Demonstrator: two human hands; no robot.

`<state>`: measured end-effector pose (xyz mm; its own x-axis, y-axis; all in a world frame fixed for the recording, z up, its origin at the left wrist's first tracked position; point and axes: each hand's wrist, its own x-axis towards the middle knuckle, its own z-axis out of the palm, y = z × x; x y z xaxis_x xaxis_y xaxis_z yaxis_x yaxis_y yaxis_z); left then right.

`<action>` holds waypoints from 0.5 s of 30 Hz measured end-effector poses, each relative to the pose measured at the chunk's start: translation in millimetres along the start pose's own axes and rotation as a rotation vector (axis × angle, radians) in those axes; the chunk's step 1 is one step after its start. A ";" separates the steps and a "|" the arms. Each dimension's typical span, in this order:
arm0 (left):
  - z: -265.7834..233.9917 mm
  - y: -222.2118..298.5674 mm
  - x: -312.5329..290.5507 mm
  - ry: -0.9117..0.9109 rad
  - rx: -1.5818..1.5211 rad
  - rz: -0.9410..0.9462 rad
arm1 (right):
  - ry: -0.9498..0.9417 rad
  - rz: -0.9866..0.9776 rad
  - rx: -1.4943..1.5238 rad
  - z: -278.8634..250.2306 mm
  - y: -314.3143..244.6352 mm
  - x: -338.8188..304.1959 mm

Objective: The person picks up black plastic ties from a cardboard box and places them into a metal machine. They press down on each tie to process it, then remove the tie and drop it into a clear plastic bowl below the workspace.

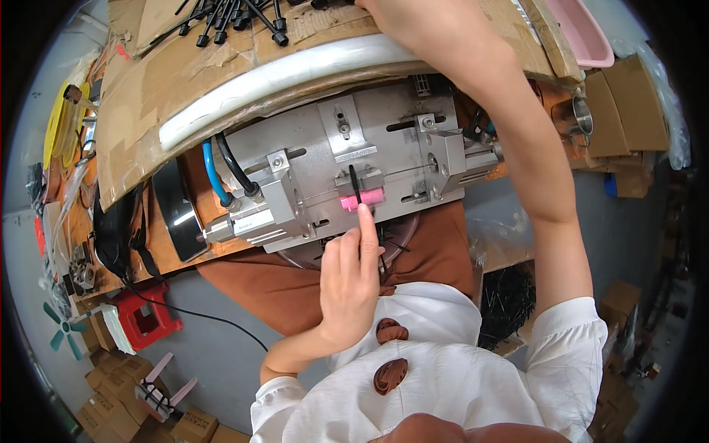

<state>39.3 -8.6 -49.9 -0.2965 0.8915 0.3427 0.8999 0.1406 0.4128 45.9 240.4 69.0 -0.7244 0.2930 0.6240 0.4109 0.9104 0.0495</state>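
My left hand (351, 277) reaches up the middle with its index finger stretched out and the other fingers curled. Its fingertip touches the near side of a small pink block (371, 197). A thin black plastic stick (354, 179) lies across that block, in the middle of a metal clamping fixture (299, 166). My right hand (413, 18) is at the top edge, over the cardboard, beside a pile of black plastic rods with knobbed ends (236, 18). Its fingers are cut off by the frame, so what they hold is hidden.
A white padded tube (288, 77) edges the cardboard (140, 140) above the fixture. Blue and black air hoses (214, 173) run into the left cylinder. A black phone (177, 214) lies left. On my lap sits a clear bowl (303, 255); a box of black pieces (507, 303) stands right.
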 end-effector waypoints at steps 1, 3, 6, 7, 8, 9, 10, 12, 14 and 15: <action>4.3 1.8 1.1 -0.009 0.007 -0.010 | 0.035 -0.039 0.036 3.2 6.0 5.1; 8.7 2.7 5.4 -0.024 0.043 -0.022 | 0.069 -0.087 0.086 2.0 7.3 8.9; 7.7 1.1 8.1 -0.044 0.068 -0.021 | -0.129 0.161 0.330 -28.4 6.5 13.9; 6.6 0.4 8.7 -0.052 0.060 -0.017 | -0.123 0.158 0.326 -29.6 4.9 8.5; 5.8 0.6 8.6 -0.045 0.062 -0.013 | 0.010 0.140 0.305 -27.8 5.1 0.1; 4.8 1.0 8.2 -0.059 0.040 -0.014 | 0.144 0.123 0.283 -28.3 8.5 -5.0; 4.3 0.8 9.3 -0.073 0.018 -0.015 | 0.066 0.183 0.337 -33.4 19.0 -6.9; -3.8 -0.8 13.2 -0.086 0.002 -0.009 | 0.017 0.231 0.366 -40.9 12.0 -11.9; -22.2 -6.0 30.2 -0.035 -0.007 0.062 | -0.034 0.285 0.386 -41.0 8.9 -15.2; -38.8 -13.0 52.1 0.034 0.016 0.116 | 0.001 0.149 0.245 -34.0 3.6 -15.5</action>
<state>-0.3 19.3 -4.7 -0.2008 0.8870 0.4159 0.9337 0.0447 0.3553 77.5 229.2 86.1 -0.6660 0.4283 0.6108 0.3664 0.9010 -0.2323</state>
